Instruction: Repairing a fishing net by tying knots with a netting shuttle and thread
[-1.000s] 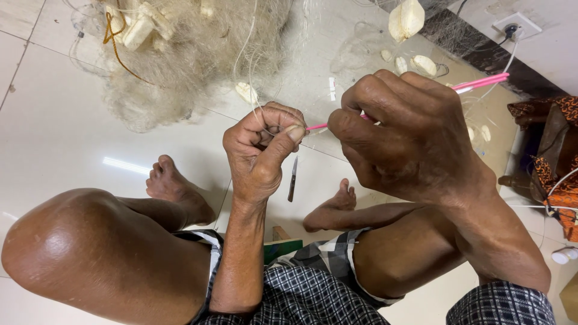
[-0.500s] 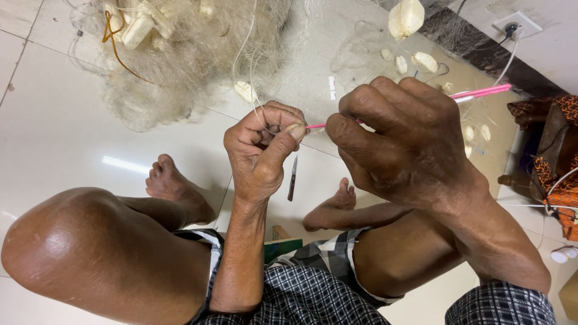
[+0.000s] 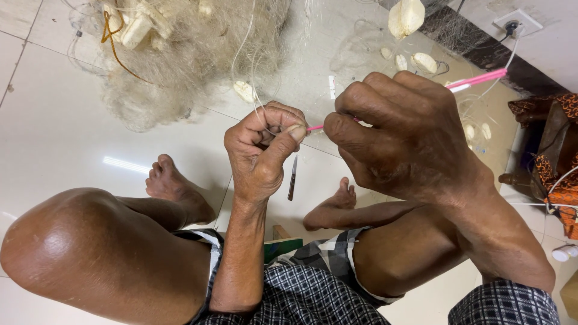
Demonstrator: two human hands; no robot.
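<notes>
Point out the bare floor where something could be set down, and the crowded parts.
Free: the pale tiles left of the net heap, above the raised knee and beside the foot. Crowded: the net heap itself, the floats beyond the right hand, and under the left hand, where a small knife lies.

Floor: pale glossy tiles (image 3: 54, 138) caught a streak of reflected light.
Net heap: a tangled mass of whitish fishing net (image 3: 180, 54) lay on the floor at the top.
Cord: an orange cord (image 3: 111, 36) ran through the heap, beside white floats (image 3: 135, 27).
Loose floats: pale oval floats (image 3: 405, 17) lay at the upper right.
Small knife: a dark-handled blade (image 3: 292, 179) lay on the tiles between the bare feet.
Wall socket: a white outlet (image 3: 516, 23) held a dark plug.
Cloth: orange patterned fabric (image 3: 560, 150) sat at the right edge.
</notes>
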